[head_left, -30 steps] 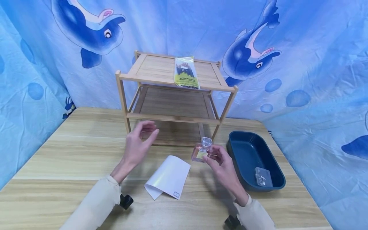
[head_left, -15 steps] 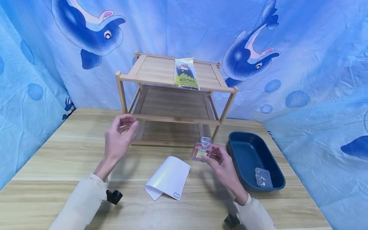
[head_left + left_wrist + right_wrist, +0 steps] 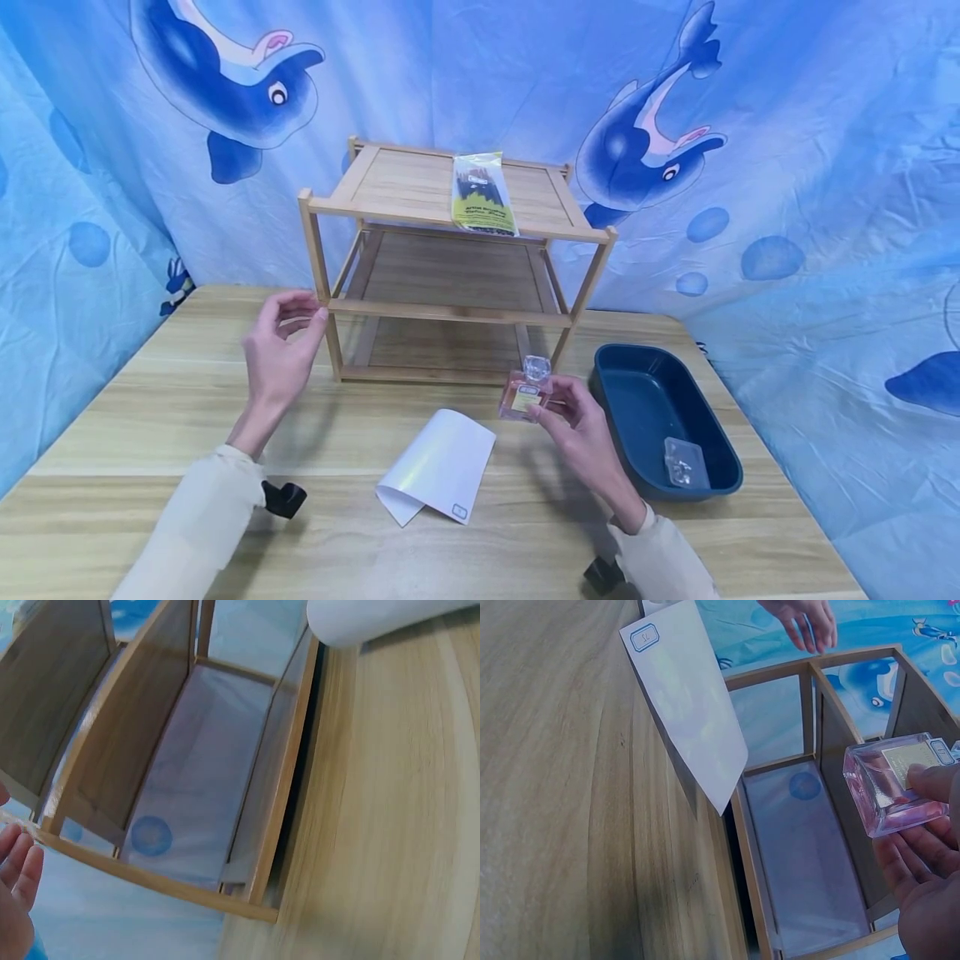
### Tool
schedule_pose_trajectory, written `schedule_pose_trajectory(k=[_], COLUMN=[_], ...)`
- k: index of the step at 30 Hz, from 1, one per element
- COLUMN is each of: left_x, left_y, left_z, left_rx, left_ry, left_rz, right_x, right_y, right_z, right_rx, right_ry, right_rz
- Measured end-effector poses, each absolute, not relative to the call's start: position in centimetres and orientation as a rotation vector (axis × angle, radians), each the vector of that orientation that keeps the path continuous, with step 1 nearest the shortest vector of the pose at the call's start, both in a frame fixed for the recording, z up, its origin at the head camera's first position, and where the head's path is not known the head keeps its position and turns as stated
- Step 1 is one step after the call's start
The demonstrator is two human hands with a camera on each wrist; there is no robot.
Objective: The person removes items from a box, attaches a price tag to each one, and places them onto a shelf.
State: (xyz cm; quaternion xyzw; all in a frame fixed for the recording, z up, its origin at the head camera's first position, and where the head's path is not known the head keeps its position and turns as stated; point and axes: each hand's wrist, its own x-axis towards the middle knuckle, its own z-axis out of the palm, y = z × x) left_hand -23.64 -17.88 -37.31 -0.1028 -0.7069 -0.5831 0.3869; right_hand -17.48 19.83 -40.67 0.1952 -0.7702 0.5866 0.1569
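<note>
Between thumb and fingers, my right hand [image 3: 588, 437] holds a small perfume bottle [image 3: 525, 396] with pink liquid, a faceted clear cap and a pale label, raised above the table. My left hand [image 3: 281, 350] is beside the front left post of a wooden shelf rack [image 3: 450, 313], fingers loosely bent and nothing seen between them. In the left wrist view, its fingertips [image 3: 26, 874] lie close to that post; whether they touch it is unclear. A curled white sheet [image 3: 442, 467] with a small label lies on the table between the hands.
A flat pack of artist brushes [image 3: 483, 196] lies on the rack's top shelf. Right of my right hand stands a dark blue basin [image 3: 652, 392] with a small clear plastic box [image 3: 686, 464] inside. A blue dolphin-print curtain [image 3: 487, 75] surrounds the table [image 3: 187, 400].
My left hand has moved left, from in front of the rack to beside its front left post. The right hand keeps holding the perfume bottle in nearly the same place.
</note>
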Motion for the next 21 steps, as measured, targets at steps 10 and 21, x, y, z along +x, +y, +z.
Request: schedule_pose_trajectory(k=[10, 21], left_x=[-24.7, -25.4], left_y=[-18.6, -19.0], left_z=[-37.7, -37.8], left_rx=[-0.226, -0.156], left_ry=[-1.861, -1.960], left_rz=[-1.599, -1.657], right_x=[-17.6, -17.7], right_y=[19.8, 19.8], right_z=[-40.6, -40.7], right_rx=[0.567, 0.574], right_ry=[-2.202, -2.188], right_rz=[1.688, 1.694])
